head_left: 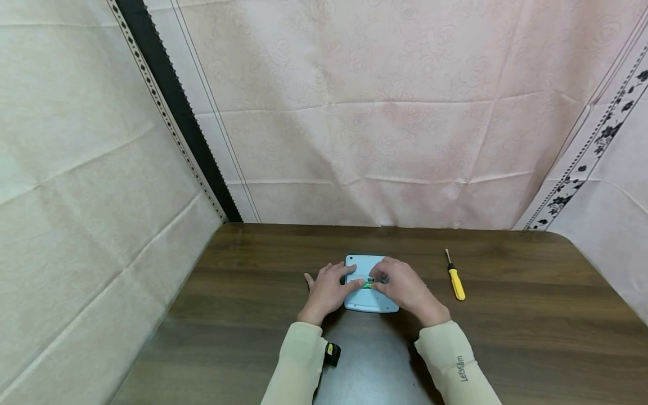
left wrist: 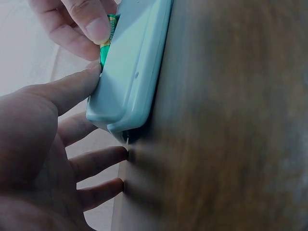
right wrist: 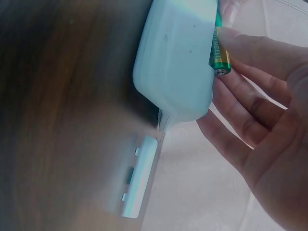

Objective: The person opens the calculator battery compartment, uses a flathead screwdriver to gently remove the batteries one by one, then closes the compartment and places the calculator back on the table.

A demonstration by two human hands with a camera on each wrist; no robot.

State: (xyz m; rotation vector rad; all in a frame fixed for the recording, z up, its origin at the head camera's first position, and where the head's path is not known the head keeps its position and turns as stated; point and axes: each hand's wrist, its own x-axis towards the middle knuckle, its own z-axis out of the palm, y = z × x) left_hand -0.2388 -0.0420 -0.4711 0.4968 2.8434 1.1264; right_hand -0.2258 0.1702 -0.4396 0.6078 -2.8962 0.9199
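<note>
A light-blue plastic device (head_left: 372, 304) lies on the table with a slot in its upturned face. My right hand (head_left: 405, 288) pinches a green and gold battery (right wrist: 220, 57) between thumb and fingers at that slot; one metal end shows in the right wrist view. At the device's left side, my left hand (head_left: 328, 292) has its fingers spread. Its thumb reaches over the face and touches the battery's other end (left wrist: 104, 54), while lower fingertips rest by the table surface. The fingers hide much of the slot.
On the table's right lies a yellow-handled screwdriver (head_left: 456, 284). A light-blue cover strip with small tabs (right wrist: 140, 178) lies on the wooden table (head_left: 506, 349) near the device. Hanging cloth (head_left: 379, 140) stands behind the table's far edge.
</note>
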